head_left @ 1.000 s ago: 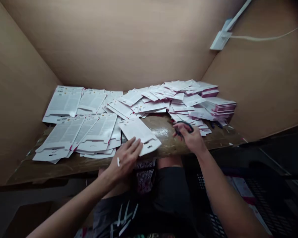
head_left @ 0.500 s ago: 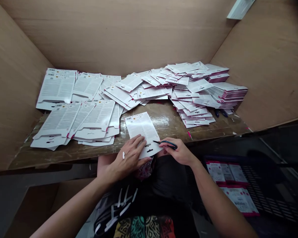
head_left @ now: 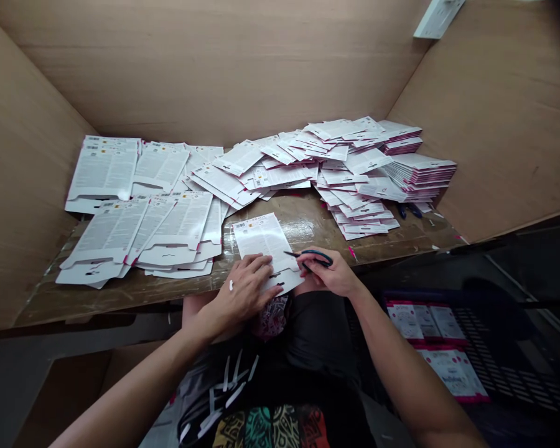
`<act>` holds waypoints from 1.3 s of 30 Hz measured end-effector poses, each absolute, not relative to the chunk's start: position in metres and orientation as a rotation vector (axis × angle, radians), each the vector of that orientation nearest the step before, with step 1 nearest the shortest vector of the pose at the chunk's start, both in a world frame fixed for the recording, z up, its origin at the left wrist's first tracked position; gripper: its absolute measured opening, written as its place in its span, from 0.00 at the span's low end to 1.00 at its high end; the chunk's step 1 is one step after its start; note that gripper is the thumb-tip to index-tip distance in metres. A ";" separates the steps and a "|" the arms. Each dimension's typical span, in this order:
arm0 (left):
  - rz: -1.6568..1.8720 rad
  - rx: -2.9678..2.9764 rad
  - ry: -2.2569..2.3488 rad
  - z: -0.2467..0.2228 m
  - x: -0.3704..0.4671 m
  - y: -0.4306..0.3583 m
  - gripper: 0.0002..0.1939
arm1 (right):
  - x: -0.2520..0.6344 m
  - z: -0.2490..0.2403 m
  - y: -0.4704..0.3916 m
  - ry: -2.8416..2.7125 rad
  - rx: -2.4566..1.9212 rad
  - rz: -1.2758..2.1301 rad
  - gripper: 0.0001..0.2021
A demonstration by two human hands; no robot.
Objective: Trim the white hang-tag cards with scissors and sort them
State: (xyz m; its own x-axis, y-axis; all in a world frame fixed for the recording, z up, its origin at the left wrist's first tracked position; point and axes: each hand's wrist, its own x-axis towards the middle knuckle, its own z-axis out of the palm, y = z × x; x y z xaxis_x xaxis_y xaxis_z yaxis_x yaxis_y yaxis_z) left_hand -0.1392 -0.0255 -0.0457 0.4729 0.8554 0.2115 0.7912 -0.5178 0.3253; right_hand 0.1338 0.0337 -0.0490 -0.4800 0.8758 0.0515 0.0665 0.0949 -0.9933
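A white printed card packet [head_left: 261, 236] lies at the table's front edge, its lower end with the hanging slot reaching over the edge. My left hand [head_left: 246, 283] rests flat on its lower left part, fingers stretched and thumb apart, with a small white scrap stuck to its back. Dark-handled scissors [head_left: 321, 254] are in my right hand [head_left: 335, 275], at the packet's lower right side. Their narrow tip points left over the printed face, and the blades look closed. Whether the tip touches the packet I cannot tell.
Overlapping packets [head_left: 105, 168] cover the table's left side. A heap of similar packets [head_left: 326, 152] stretches to a neat stack [head_left: 424, 171] at right. Cardboard walls [head_left: 242, 68] enclose the table. Blue handles [head_left: 409, 210] lie by the stack. Below right, a dark basket [head_left: 499, 361] holds pink-edged packs.
The scissors have shifted up the packet, away from its slotted end, and their handles now show more. My left hand stays on the packet. The whole view has moved slightly.
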 end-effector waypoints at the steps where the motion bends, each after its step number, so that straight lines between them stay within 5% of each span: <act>1: 0.507 2.525 1.473 -0.045 -0.136 -0.021 0.13 | 0.128 -0.051 0.034 -1.624 -0.936 1.432 0.21; 33: -0.014 2.625 1.396 -0.019 -0.106 0.028 0.11 | 0.098 -0.074 0.037 -1.459 -1.012 1.354 0.22; 39: -0.059 2.068 0.393 0.036 -0.137 -0.033 0.03 | 0.093 -0.081 0.037 -1.426 -1.062 1.301 0.22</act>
State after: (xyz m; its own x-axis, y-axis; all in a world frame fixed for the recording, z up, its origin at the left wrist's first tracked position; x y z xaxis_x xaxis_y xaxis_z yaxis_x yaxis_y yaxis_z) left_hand -0.1370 -0.0326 0.0356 0.9462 0.2529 -0.2020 0.3009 -0.4569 0.8371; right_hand 0.0934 0.0365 -0.0812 -0.2215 0.9727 0.0694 0.0196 0.0755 -0.9969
